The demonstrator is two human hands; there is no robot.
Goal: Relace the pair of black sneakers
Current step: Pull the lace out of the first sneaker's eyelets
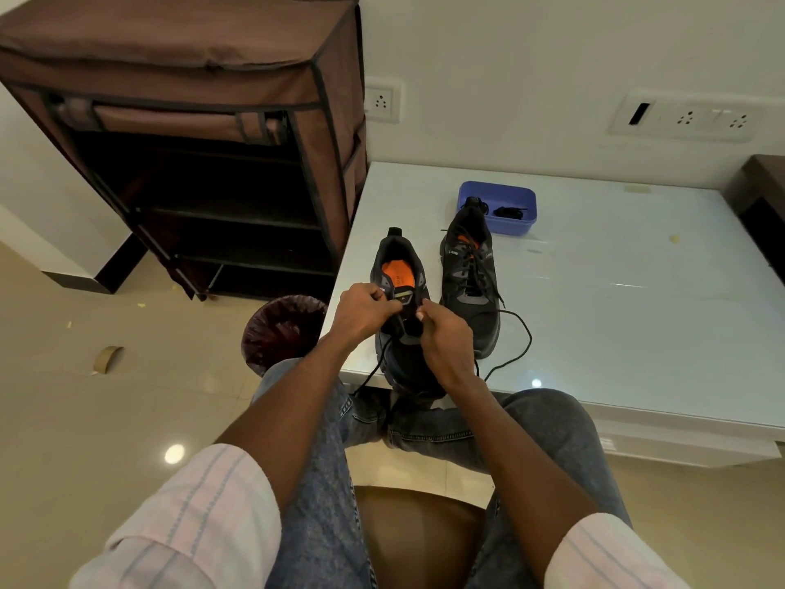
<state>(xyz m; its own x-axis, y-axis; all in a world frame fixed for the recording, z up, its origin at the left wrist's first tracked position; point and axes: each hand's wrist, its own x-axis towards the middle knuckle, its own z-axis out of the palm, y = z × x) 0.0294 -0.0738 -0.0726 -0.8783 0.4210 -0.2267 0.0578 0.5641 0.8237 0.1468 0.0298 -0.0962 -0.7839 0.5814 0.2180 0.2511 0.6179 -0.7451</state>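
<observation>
Two black sneakers with orange insoles stand on the white table (616, 299). The left sneaker (399, 265) sits at the table's near corner, toe toward me, its upper eyelets bare. My left hand (365, 312) and my right hand (446, 337) meet over its tongue, each pinching part of a black lace (516, 359). One lace end hangs down off the table on the left, the other loops across the table on the right. The right sneaker (469, 286) stands beside it, laced.
A blue tub (516, 195) holding black laces sits behind the right sneaker. A brown fabric shoe rack (191, 142) stands to the left, with a dark mesh bin (282, 329) on the floor by the table corner. A tape roll (106, 359) lies on the floor.
</observation>
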